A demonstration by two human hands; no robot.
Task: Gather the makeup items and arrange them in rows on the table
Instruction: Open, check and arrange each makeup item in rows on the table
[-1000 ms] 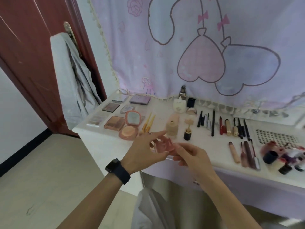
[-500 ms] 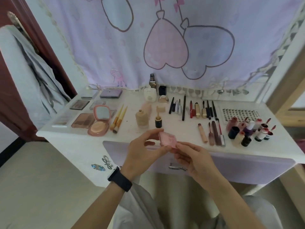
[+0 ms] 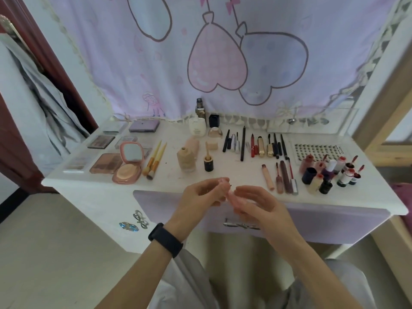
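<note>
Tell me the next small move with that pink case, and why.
Probably set the pink case down on the bare table front, before the beige bottle: left hand and right hand hold it over that edge.

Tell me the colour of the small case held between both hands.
Pink; the case shows best in the head view.

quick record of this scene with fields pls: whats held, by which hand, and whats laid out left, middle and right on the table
held: small pink item
held by: left hand and right hand, both gripping it
where: above the front edge of the table
table left: palettes, open pink compact, two brushes
table middle: beige bottle, row of pens
table right: cluster of small bottles
</note>
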